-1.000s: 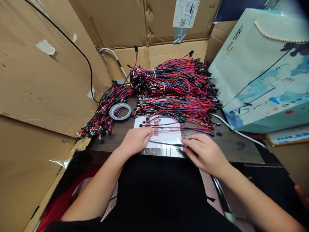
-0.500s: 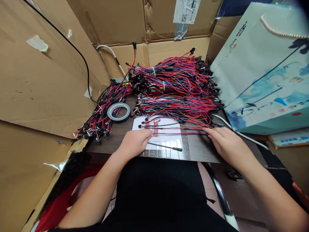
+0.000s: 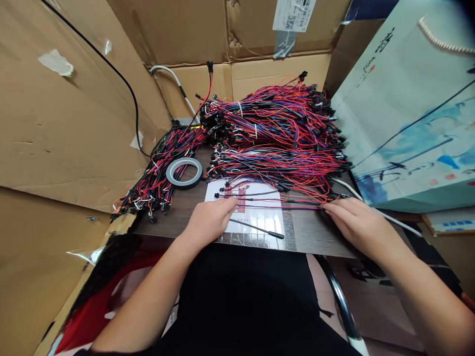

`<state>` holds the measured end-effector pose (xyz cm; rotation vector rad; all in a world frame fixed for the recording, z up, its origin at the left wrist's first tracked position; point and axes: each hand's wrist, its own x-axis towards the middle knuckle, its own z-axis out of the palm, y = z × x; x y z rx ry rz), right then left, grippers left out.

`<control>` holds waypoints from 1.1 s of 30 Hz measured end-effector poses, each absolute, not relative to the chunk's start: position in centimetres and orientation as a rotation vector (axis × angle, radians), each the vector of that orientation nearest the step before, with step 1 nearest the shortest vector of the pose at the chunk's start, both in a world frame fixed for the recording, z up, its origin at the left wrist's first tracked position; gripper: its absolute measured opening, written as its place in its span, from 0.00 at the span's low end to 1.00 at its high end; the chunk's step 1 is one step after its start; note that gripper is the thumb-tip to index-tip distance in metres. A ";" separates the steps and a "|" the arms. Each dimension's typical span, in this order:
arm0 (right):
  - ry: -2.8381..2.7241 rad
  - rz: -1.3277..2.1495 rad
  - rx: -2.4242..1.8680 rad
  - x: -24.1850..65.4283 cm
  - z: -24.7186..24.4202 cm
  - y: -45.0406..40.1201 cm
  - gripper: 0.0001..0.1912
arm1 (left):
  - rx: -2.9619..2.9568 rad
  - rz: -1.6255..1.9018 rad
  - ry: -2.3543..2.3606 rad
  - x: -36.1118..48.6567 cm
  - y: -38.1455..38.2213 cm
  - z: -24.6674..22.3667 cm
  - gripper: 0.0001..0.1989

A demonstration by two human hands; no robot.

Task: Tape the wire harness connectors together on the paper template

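Right hand [image 3: 359, 222] has moved rightward — grip pinched on red-and-blue wires [image 3: 302, 207].

I find my feed moderately bright and evenly lit; the source I cannot determine. Glare noted on the clear tape [image 3: 290, 237] and, farther out, the chair tube [image 3: 339, 292], both between four and five o'clock. The black garment [image 3: 248, 296] at six loses detail. Print on the sheet [image 3: 261, 225] at five is soft. Wide-angle stretch distorts the bag [image 3: 404, 123] between two and three.
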<state>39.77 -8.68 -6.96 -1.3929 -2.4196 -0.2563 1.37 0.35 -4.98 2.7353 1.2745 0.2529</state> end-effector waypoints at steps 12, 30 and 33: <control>-2.279 0.171 -1.295 27.9 -2.7 -4.8 0.10 | 2.740 0.184 1.342 1.6 0.2 -5.1 0.11; -2.348 0.455 -1.139 22.7 -4.3 0.0 0.12 | 2.867 0.222 1.187 2.1 0.1 -4.1 0.09; -2.344 0.473 -1.147 22.9 -4.4 0.1 0.13 | 2.803 0.185 1.203 2.6 0.0 -3.9 0.10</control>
